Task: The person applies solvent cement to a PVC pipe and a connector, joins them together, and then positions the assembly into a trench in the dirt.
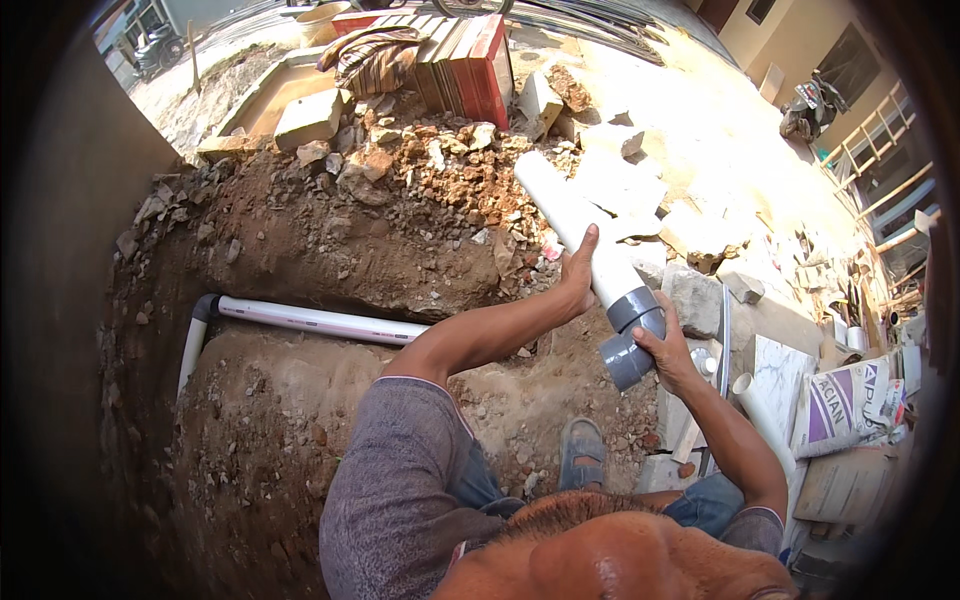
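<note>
A white PVC pipe [560, 205] slants across the air in front of me, its bare end up and to the left. My left hand [577, 272] is closed round its middle; the thumb lies along it and the fingers are mostly hidden behind. On the pipe's lower end sits a grey PVC tee fitting [628, 322], with a side branch pointing down-left. My right hand [668, 347] grips this fitting from the right. To the left, another white pipe [315, 318] lies in the trench, joined to a dark grey elbow [206, 307] at its far left end.
Rubble and soil [400, 185] bank the trench. Stacked red boxes [475, 75] stand beyond it. At right are broken concrete slabs [693, 298], a white pipe offcut [765, 420], a marble-patterned tile [778, 375] and a white-and-purple sack [840, 405]. A sandalled foot [581, 450] stands below the fitting.
</note>
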Available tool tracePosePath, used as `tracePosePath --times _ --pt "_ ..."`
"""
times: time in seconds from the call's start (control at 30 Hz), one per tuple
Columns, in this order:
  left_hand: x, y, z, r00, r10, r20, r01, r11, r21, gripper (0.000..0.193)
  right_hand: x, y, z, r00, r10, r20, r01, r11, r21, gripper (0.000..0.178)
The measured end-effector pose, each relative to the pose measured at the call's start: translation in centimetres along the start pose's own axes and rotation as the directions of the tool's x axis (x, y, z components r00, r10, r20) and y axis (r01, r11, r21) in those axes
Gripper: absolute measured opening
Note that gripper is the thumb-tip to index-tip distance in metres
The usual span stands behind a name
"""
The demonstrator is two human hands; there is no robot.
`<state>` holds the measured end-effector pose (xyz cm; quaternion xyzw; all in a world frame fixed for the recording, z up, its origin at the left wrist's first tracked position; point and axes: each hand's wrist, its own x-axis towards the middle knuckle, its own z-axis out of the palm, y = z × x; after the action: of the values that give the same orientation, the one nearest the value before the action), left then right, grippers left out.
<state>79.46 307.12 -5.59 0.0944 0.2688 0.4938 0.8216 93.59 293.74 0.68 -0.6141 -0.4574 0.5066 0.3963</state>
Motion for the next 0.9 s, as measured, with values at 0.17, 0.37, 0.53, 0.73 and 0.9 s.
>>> tracePosePath --times 0.17,0.37,0.53,0.73,0.9 --pt "0.7 -0.1 -0.9 0.992 0.032 0.125 -0.028 0.999 -0.033 0.074 0.1 0.0 0.7 1.000 -0.009 0.019 0.009 1.000 -0.019 0.094" --pt "1.7 -1.6 -0.2 0.979 0.063 0.193 -0.074 0.996 0.051 0.075 1.0 -1.0 -1.9 0.998 -0.061 -0.003 0.060 0.997 -0.052 0.086" --pt "0.9 -0.9 -0.7 0.944 -0.136 0.300 0.057 0.964 0.259 0.063 1.6 -1.8 -2.8 1.000 0.012 -0.011 -0.013 0.998 -0.063 0.089" --pt "0.6 -4.1 -1.9 0.948 -0.200 0.246 0.157 0.971 0.182 0.058 0.8 1.7 -2.1 0.996 0.059 0.064 -0.054 0.996 -0.064 0.096" --pt "1.3 -4.4 -6.2 0.961 -0.248 0.125 0.204 0.935 0.290 0.066 0.6 3.6 -1.7 0.936 0.330 0.120 -0.300 0.929 -0.219 0.093"
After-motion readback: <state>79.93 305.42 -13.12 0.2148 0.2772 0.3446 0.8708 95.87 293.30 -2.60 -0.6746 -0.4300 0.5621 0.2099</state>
